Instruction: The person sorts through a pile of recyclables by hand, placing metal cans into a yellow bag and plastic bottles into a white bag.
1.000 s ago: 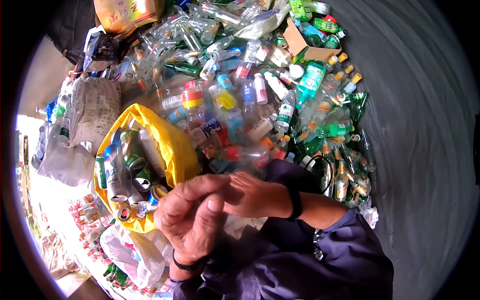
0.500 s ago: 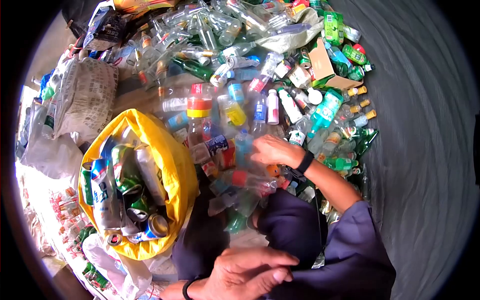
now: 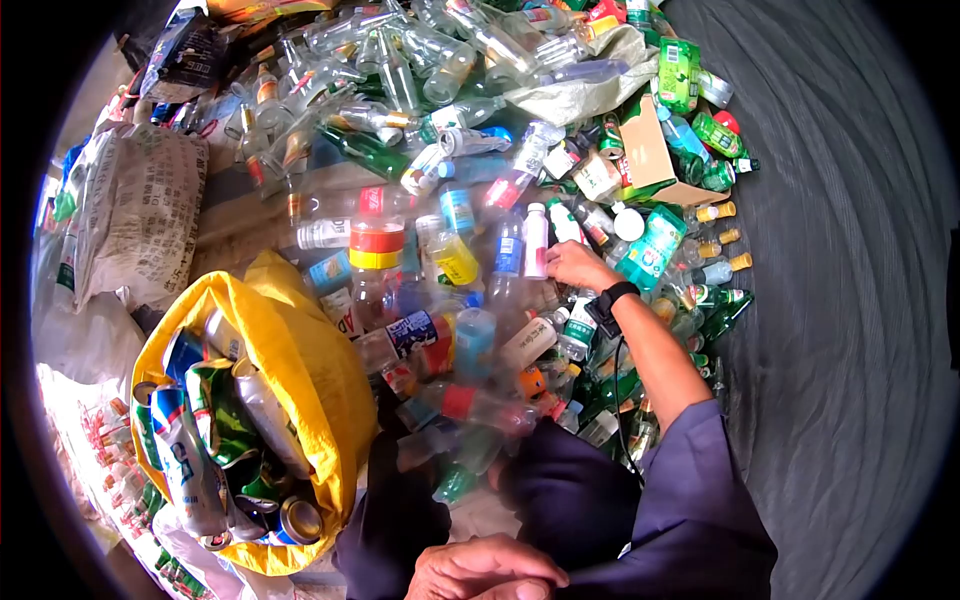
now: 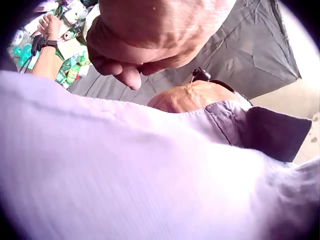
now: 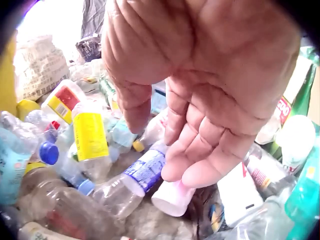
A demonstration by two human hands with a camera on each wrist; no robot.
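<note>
Hovering right hand, grip relaxed, pink bottle just beneath fingertips

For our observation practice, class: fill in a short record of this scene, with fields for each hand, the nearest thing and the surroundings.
Right hand: open, empty, stretched over the bottle pile
Nearest thing: white bottle with pink label, beside that hand; contact unclear
Left hand: loosely curled, empty, resting on dark clothing
Yellow bag: open, holding drink cans
Ground: dark sheet under the pile
</note>
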